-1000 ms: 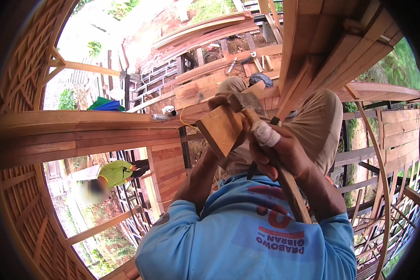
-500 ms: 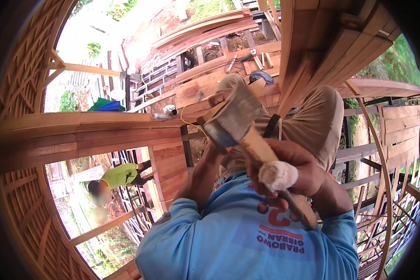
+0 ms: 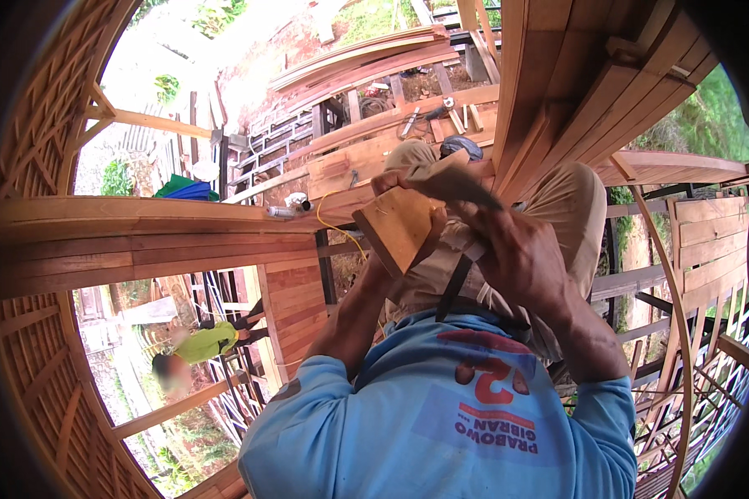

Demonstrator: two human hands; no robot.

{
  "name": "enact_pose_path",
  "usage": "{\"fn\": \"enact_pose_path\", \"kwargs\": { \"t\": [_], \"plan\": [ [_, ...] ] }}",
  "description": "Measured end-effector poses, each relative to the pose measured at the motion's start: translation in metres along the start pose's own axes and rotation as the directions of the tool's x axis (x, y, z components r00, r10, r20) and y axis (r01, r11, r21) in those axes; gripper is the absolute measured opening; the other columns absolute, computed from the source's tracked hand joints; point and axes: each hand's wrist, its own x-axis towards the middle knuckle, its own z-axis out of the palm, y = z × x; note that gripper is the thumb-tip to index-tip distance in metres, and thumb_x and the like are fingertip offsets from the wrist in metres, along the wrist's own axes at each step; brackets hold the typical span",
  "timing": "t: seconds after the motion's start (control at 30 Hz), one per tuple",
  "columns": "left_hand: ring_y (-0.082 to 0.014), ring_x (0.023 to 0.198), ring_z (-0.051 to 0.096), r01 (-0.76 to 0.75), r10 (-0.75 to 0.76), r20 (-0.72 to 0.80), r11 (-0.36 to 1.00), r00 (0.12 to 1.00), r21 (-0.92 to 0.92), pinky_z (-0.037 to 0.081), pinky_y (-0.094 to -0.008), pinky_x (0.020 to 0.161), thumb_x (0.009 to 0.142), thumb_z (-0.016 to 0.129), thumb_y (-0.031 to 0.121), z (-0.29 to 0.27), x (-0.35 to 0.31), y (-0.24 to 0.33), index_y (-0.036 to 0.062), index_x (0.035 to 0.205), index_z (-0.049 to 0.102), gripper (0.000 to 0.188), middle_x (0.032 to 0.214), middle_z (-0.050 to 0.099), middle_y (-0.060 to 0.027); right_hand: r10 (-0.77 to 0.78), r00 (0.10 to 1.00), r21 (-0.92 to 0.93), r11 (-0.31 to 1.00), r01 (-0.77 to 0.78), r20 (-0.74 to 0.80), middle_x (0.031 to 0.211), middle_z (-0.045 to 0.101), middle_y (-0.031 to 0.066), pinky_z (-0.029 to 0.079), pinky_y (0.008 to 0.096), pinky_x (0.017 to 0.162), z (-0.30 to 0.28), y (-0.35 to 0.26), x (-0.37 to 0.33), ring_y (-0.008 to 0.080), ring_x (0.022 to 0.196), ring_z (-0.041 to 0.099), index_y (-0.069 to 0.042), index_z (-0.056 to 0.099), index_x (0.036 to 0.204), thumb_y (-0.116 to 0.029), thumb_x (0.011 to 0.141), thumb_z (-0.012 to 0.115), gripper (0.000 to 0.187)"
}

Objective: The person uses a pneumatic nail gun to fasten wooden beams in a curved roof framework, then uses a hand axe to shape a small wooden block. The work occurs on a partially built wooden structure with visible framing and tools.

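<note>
My left hand (image 3: 395, 185) grips a short, square-cut wooden block (image 3: 398, 226) in front of my chest, fingers over its top edge. My right hand (image 3: 516, 258) is closed around what looks like a wide brush (image 3: 458, 185), whose grey-brown head lies against the upper end of the block. One finger of that hand is wrapped in white tape (image 3: 468, 241). Below the hands are my blue shirt (image 3: 441, 416) and tan trousers (image 3: 574, 208). The brush handle is hidden in my fist.
A long reddish wooden beam (image 3: 141, 241) runs in from the left at hand height, a yellow cord (image 3: 341, 231) hanging off its end. Slanted planks (image 3: 574, 91) rise at upper right. Loose tools lie on boards (image 3: 424, 121) beyond. A person in a yellow-green shirt (image 3: 210, 341) stands far below.
The brush, lifted toward the camera half a second ago, has come down with its head on the top of the block. My left hand keeps the block in about the same place.
</note>
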Motion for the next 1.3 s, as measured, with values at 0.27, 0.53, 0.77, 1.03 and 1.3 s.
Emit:
{"fn": "enact_pose_path", "kwargs": {
  "t": [0.27, 0.53, 0.77, 1.03, 1.3],
  "plan": [
    [-0.0293, 0.099, 0.048, -0.137, 0.056, -0.219, 0.917, 0.974, -0.375, 0.038, -0.0451, 0.091, 0.076, 0.071, 0.021, 0.014, 0.02, 0.025, 0.0083, 0.095, 0.058, 0.027, 0.104, 0.052, -0.0109, -0.171, 0.982, -0.016, 0.985, 0.17, -0.075, 0.096, 0.068, 0.0156, 0.054, 0.0435, 0.066, 0.007, -0.004, 0.0, 0.0338, 0.084, 0.07, -0.005, 0.056, 0.118, -0.008, 0.074, 0.074, 0.048],
    [-0.0196, 0.106, 0.045, -0.298, 0.226, -0.232, 0.888, 0.946, -0.351, 0.041, -0.0372, 0.097, 0.088, 0.064, 0.015, 0.025, 0.026, 0.011, 0.0021, 0.124, 0.038, 0.046, 0.105, 0.045, -0.0081, -0.309, 0.918, 0.099, 0.935, 0.342, -0.249, 0.1, 0.067, 0.0157, 0.054, 0.0448, 0.076, 0.001, -0.006, -0.003, 0.0358, 0.091, 0.069, -0.005, 0.056, 0.122, -0.012, 0.073, 0.071, 0.051],
    [-0.0231, 0.108, 0.045, -0.048, 0.044, 0.022, 0.944, 0.999, 0.325, 0.042, -0.0361, 0.095, 0.073, 0.073, 0.012, 0.0, 0.005, 0.021, 0.002, 0.119, 0.04, 0.058, 0.11, 0.041, -0.0108, 0.172, 0.983, 0.223, 0.958, -0.182, 0.065, 0.086, 0.065, 0.024, 0.053, 0.0449, 0.065, 0.004, 0.001, -0.004, 0.0441, 0.079, 0.066, -0.001, 0.054, 0.109, -0.022, 0.095, 0.066, 0.028],
    [-0.0245, 0.107, 0.047, -0.241, 0.248, -0.032, 0.959, 0.968, 0.147, 0.043, -0.0392, 0.094, 0.071, 0.075, 0.019, 0.001, 0.021, 0.031, 0.0045, 0.122, 0.044, 0.06, 0.112, 0.044, -0.0097, 0.228, 0.71, 0.72, 0.049, -0.692, 0.667, 0.078, 0.061, 0.0092, 0.046, 0.0232, 0.044, -0.011, -0.001, -0.002, 0.0135, 0.051, 0.058, 0.002, 0.055, 0.117, -0.037, 0.101, 0.062, 0.042],
    [-0.0266, 0.107, 0.047, -0.31, 0.337, -0.051, 0.906, 0.94, 0.287, 0.044, -0.0402, 0.092, 0.072, 0.082, 0.03, 0.005, 0.026, 0.013, 0.0104, 0.105, 0.061, 0.044, 0.112, 0.047, -0.0085, 0.12, 0.776, 0.785, -0.083, -0.614, 0.619, 0.076, 0.06, 0.0107, 0.043, 0.0255, 0.037, -0.013, -0.012, -0.002, 0.015, 0.049, 0.057, 0.002, 0.053, 0.115, -0.039, 0.102, 0.058, 0.043]
  ]
}}
